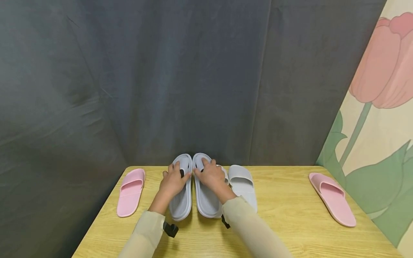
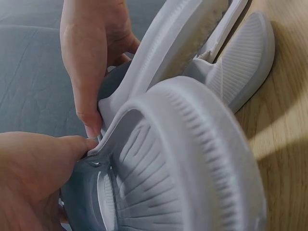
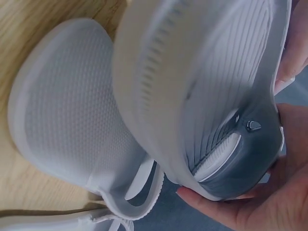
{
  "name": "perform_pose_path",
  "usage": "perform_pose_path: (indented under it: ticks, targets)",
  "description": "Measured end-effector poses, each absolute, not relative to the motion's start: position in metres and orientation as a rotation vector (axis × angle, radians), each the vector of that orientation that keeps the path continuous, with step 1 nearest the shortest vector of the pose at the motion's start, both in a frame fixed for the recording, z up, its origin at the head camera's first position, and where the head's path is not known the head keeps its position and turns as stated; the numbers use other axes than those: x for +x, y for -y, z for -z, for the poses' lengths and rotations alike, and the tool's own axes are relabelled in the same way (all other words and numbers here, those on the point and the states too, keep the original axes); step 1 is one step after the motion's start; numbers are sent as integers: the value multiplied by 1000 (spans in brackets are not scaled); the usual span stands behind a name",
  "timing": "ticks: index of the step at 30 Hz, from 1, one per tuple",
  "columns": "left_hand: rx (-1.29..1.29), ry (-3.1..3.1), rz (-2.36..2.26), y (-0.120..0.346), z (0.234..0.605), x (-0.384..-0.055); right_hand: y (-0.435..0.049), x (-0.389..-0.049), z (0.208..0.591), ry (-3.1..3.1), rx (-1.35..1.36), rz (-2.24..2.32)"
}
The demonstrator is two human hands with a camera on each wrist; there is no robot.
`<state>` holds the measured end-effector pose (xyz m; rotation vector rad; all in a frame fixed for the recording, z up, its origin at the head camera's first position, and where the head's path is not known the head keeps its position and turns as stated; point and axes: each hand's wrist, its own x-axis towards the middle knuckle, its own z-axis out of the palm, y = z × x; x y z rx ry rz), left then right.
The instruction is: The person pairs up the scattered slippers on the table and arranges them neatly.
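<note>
From where I sit, I have both hands on a grey pair. The left hand is clamped on the left slipper, its fingers curled over the strap end and its thumb on the inner side. The right hand has the same sort of hold on the right slipper, thumb inward, fingers along the outer side. The two stand side by side near the middle of the far edge of the tabletop, strap ends away from me, heels toward the near edge. I cannot tell whether the heels touch the wood.

Just beside my right hand lies a half-hidden slipper, and right of that a white slipper, also near the far edge. Well apart from these, one pink slipper lies by the far left corner and another pink slipper slants along the right edge, near the far right corner. A dark curtain hangs behind the far edge; a painted tulip shows on the right.
</note>
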<state>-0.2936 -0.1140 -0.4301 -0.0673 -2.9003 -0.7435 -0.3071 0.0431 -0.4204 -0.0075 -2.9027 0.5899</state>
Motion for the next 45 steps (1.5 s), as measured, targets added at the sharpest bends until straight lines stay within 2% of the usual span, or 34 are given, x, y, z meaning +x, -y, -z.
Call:
perform_pose_path:
  ticks: [24, 45]
  targets:
    - [-58, 2848, 671, 132, 436, -298, -21, -308, 418, 3032, 23, -622]
    - [-72, 2898, 672, 142, 443, -303, -12, -311, 432, 3034, 47, -658]
